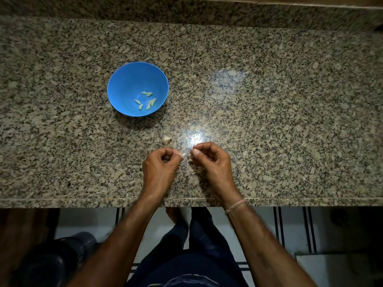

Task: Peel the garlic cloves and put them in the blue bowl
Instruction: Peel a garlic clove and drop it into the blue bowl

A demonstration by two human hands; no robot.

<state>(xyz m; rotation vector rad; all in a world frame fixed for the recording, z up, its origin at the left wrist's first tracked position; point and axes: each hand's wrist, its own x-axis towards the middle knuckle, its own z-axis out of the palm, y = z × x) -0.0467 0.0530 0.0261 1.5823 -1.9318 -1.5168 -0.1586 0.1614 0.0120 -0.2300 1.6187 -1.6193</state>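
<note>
Left hand (160,165): pinches clove (182,154), long axis toward right hand (211,160).
Right hand: fingers curled; contents unclear.
Bowl (124,79): beyond left hand.

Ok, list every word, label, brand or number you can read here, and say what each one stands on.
No readable text anywhere in this view.
blue bowl: plain, no label or brand showing.
granite counter: only its speckled pattern, no markings.
dark garment: pale marks at the bottom edge, cut off and too blurred to tell whether they are lettering.
</note>
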